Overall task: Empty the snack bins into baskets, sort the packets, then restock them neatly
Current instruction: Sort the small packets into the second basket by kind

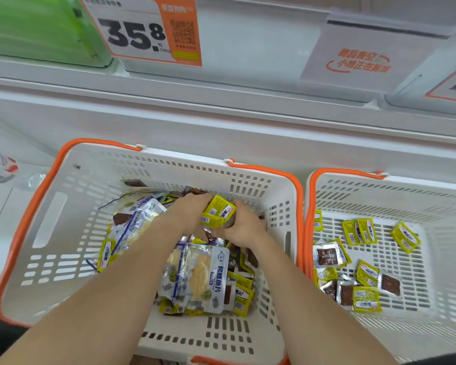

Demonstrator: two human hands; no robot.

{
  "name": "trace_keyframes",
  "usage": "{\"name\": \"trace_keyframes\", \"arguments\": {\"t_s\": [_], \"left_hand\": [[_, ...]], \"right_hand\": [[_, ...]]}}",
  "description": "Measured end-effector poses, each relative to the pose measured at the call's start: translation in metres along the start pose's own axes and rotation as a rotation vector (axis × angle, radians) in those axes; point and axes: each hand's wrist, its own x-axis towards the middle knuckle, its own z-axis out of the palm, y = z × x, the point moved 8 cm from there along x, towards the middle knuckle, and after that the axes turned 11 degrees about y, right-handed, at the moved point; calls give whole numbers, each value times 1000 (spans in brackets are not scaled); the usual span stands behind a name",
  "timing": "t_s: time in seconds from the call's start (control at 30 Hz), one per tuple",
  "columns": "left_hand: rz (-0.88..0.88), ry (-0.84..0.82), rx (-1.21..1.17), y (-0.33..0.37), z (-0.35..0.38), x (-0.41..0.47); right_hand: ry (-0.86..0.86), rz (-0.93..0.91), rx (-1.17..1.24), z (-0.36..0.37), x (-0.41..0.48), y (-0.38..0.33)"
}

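A white basket with orange handles [71, 206] stands in front of me, holding a mixed heap of snack packets. Large clear-and-blue packets [200, 275] lie among small yellow ones and brown ones. Both my hands are deep in this basket. My left hand [187, 214] and my right hand [244, 225] together clasp a bunch of small yellow packets [217, 210] above the heap. A second white basket [379, 196] to the right holds scattered small yellow packets [367, 299] and brown packets [390, 284].
White shelf bins run across the back above the baskets. A price tag reading 35.8 [140, 30] hangs at the upper left beside a green panel [37, 27]. A white sign with orange writing [358, 61] hangs at the upper right. A loose packet [3, 167] lies at the far left.
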Motion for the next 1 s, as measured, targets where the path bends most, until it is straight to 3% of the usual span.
{"name": "trace_keyframes", "arguments": {"t_s": [0.23,0.43,0.53,0.67,0.8,1.0], "left_hand": [[29,36,44,10,-32,-22],[66,251,-517,35,-89,-53],[71,253,-892,57,-105,-76],[41,72,-975,77,-92,-105],[97,-80,-1052,108,-89,-124],[-68,329,-1153,167,-95,-115]], "right_hand": [[52,-200,84,-24,-30,-27],[277,-230,278,-89,-51,-68],[273,-210,413,-118,-69,-83],[12,-214,376,-110,-97,-96],[2,-160,311,-125,-118,-89],[271,-18,399,-221,-149,-46]]}}
